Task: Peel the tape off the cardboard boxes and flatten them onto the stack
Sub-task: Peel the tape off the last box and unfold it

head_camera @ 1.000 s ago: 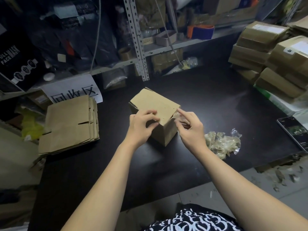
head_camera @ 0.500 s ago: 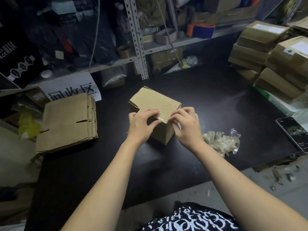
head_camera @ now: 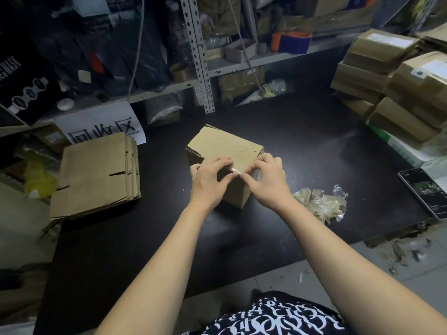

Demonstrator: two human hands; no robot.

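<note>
A small brown cardboard box [head_camera: 226, 147] stands tilted on the black table [head_camera: 302, 151], one corner toward me. My left hand [head_camera: 209, 181] grips the box's near top edge, fingers curled over it. My right hand [head_camera: 267, 180] pinches at a strip of clear tape [head_camera: 235, 170] along that same edge, fingertips meeting those of the left hand. The stack of flattened boxes [head_camera: 96, 175] lies to the left on the table.
A crumpled heap of peeled tape [head_camera: 321, 203] lies right of the box. A phone [head_camera: 425, 192] rests at the right edge. Taped boxes [head_camera: 396, 85] are piled at the back right. Cluttered metal shelves [head_camera: 198, 56] and a paper sign [head_camera: 101, 124] stand behind.
My right hand has come in from the box's right corner to the near top edge and now pinches the tape beside my left hand. The box has barely moved.
</note>
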